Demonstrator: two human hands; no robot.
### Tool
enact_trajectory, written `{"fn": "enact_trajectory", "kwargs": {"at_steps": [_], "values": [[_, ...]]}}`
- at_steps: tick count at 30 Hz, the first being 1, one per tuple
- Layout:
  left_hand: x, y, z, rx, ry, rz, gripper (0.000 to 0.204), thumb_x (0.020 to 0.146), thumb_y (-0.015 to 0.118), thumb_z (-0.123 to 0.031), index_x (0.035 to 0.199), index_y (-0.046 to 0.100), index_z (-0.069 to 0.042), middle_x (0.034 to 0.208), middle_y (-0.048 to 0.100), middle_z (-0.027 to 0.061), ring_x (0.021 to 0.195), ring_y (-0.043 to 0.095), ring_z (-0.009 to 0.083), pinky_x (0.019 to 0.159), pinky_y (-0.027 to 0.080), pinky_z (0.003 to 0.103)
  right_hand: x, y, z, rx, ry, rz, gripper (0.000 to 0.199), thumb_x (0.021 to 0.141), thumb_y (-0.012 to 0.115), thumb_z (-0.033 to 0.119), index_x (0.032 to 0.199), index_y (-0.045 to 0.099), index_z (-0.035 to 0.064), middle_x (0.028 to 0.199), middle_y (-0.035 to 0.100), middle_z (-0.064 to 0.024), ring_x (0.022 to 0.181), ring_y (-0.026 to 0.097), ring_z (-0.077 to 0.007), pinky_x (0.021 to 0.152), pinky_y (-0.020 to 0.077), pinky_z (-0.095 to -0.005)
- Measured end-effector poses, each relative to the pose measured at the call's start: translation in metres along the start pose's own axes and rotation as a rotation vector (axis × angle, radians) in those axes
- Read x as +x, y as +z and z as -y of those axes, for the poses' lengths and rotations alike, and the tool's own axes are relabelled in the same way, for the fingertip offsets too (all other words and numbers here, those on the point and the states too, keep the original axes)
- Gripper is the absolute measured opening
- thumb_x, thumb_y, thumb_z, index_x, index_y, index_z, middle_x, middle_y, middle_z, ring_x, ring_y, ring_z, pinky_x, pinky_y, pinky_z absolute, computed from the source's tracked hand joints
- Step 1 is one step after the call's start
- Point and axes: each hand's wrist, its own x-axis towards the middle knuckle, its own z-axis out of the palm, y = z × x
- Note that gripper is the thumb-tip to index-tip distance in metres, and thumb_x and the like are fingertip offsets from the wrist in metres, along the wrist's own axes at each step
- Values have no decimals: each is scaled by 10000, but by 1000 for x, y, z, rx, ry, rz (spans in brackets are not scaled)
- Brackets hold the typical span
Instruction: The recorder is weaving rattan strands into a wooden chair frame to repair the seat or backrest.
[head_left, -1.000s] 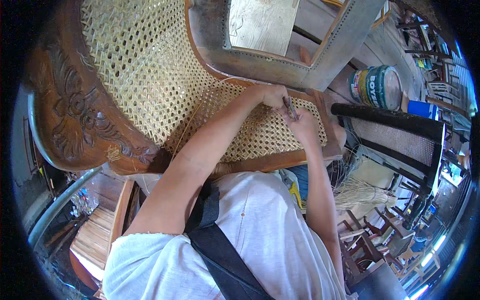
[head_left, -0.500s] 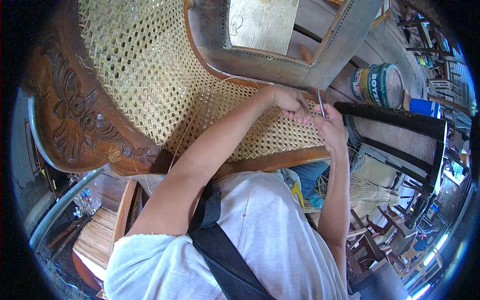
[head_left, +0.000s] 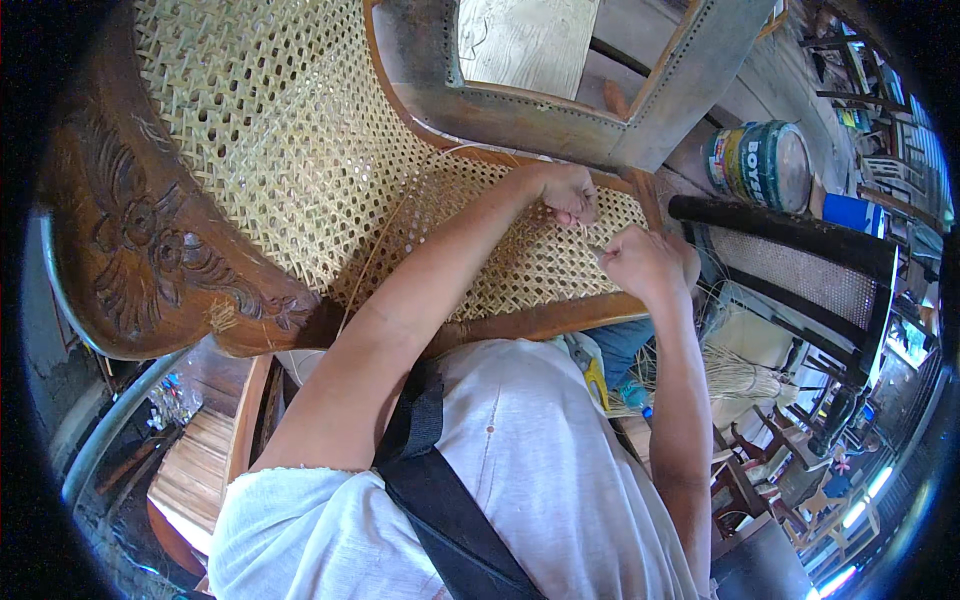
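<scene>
A carved dark wooden chair point(head_left: 150, 250) with a woven cane seat point(head_left: 480, 250) and cane back lies in front of me. My left hand point(head_left: 565, 190) is closed on the far part of the seat weave, pinching a thin cane strand point(head_left: 385, 240) that loops back along my forearm. My right hand point(head_left: 640, 262) is a fist just to the right, gripping the strand's end above the seat's right edge. The two hands are a short gap apart.
A grey wooden frame point(head_left: 560, 90) leans behind the seat. A paint can point(head_left: 760, 165) stands at the right, beside a black chair point(head_left: 800, 260) with a cane panel. Loose cane bundles point(head_left: 740, 375) and yellow-handled pliers point(head_left: 590, 370) lie near my lap.
My right hand has drawn away from the left, down and to the right, pulling the strand. The thin tool seen earlier in my fingers no longer shows. My left hand stays on the weave.
</scene>
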Motion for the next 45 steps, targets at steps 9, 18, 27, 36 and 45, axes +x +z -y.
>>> {"fn": "enact_trajectory", "kwargs": {"at_steps": [9, 18, 27, 36, 45], "values": [[-4, 7, -27, 467, 126, 17, 126, 777, 679, -65, 894, 723, -46, 761, 693, 67, 703, 639, 149, 622, 508, 315, 0, 17, -13, 258, -96, -42, 165, 798, 572, 202, 826, 711, 115, 886, 670, -175, 869, 653, -338, 767, 515, -452], [-21, -2, 6, 408, 231, -55, 127, 793, 678, -75, 907, 732, -65, 846, 715, 84, 757, 652, 159, 705, 524, 322, -18, -8, -22, 98, -62, 70, 263, 752, 599, 300, 877, 716, 100, 860, 677, -193, 825, 671, -338, 749, 536, -433], [-39, 27, -23, 606, 100, -194, 204, 789, 660, -102, 988, 700, -74, 920, 706, 104, 796, 645, 195, 779, 515, 323, 39, 69, -12, 444, -54, -264, 383, 768, 661, 359, 987, 653, 44, 983, 664, -215, 952, 638, -389, 823, 500, -481], [-44, 38, -26, 896, 448, -517, 233, 781, 704, -201, 993, 712, -104, 968, 692, 130, 895, 653, 220, 832, 516, 338, 8, 49, -65, 768, -193, -310, 159, 781, 589, 193, 786, 598, 34, 685, 628, -121, 637, 618, -242, 596, 468, -386], [-45, 20, 41, 205, 71, -643, 161, 775, 721, -114, 910, 681, -34, 855, 679, 93, 788, 628, 142, 743, 506, 296, 14, 73, -67, 1209, -561, -148, 168, 882, 618, 190, 843, 643, 29, 744, 628, 7, 660, 561, -72, 597, 448, -276]]}}
